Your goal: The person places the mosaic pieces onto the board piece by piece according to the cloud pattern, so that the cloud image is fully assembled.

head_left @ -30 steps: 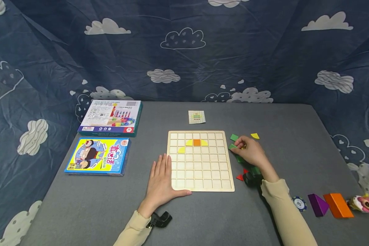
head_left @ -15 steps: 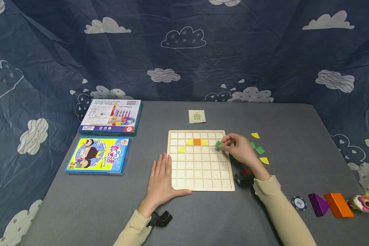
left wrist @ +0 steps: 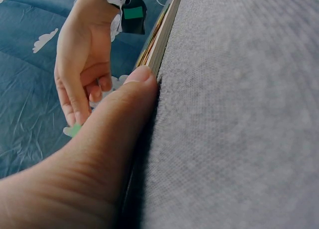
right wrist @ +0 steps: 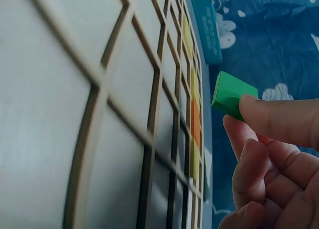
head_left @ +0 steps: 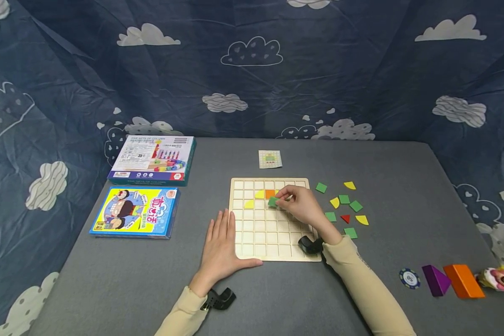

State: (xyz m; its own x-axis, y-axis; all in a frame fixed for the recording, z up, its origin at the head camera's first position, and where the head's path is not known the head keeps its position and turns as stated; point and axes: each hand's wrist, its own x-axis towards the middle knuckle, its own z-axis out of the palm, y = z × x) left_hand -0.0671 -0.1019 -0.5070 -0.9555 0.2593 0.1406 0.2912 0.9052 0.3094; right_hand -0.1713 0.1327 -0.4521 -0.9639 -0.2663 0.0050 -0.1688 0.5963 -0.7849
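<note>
A green square tile (right wrist: 232, 92) is pinched between the thumb and fingers of my right hand (head_left: 301, 204), held above the upper middle of the wooden grid board (head_left: 258, 238). In the right wrist view the tile hangs clear of the board. An orange square (head_left: 269, 193) lies in the board's second row, with a yellow quarter-round piece (head_left: 259, 194) on its left; another yellow piece (head_left: 249, 204) sits one row lower. My left hand (head_left: 220, 247) lies with straight fingers along the board's left edge, its thumb on the front edge.
Right of the board lie loose green tiles (head_left: 344, 199), yellow pieces (head_left: 362, 220) and a red triangle (head_left: 346, 218). A pattern card (head_left: 270, 159) is behind the board. Two boxes (head_left: 134, 212) stand at left. A poker chip (head_left: 409, 278), purple block (head_left: 436, 280), orange block (head_left: 464, 281) and figurine (head_left: 500, 278) are at right.
My right hand has picked a green tile from the loose pieces and carried it left over the board. More loose pieces show where the arm was. My left hand stays put.
</note>
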